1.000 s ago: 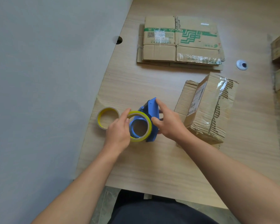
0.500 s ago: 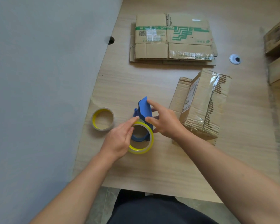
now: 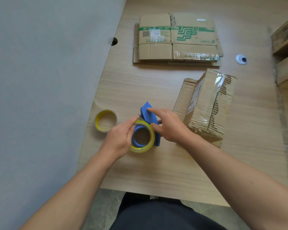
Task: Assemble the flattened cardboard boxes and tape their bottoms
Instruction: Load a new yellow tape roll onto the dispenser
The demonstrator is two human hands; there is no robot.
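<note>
1. Head view, looking down on a wooden bench (image 3: 156, 171): both hands meet over a blue tape dispenser (image 3: 149, 113), which stands near the front edge with a yellow-cored tape roll (image 3: 150, 143) on its hub.
2. The left hand (image 3: 120, 140) curls round the roll's left rim and covers that side. The loose end of the tape cannot be made out.
3. The right hand (image 3: 170, 126) grips the dispenser, forefinger on its top plate and thumb against its side. The handle is hidden behind the palm.
4. A part-assembled box (image 3: 206, 105) stands just right of the right hand, its torn, taped side facing up and one flap lying on the bench. The wrist hides the box's near corner.
5. The flattened cardboard boxes (image 3: 178, 40) lie stacked at the far side, well apart from the hands. Only the edges of the lower sheets show.
6. A spare roll (image 3: 106, 120) lies flat just left of the left hand, near the grey wall (image 3: 40, 80).
7. A round grommet cap (image 3: 241, 59) sits right of the stack. Wooden crates (image 3: 286, 39) are cut off by the right edge.
</note>
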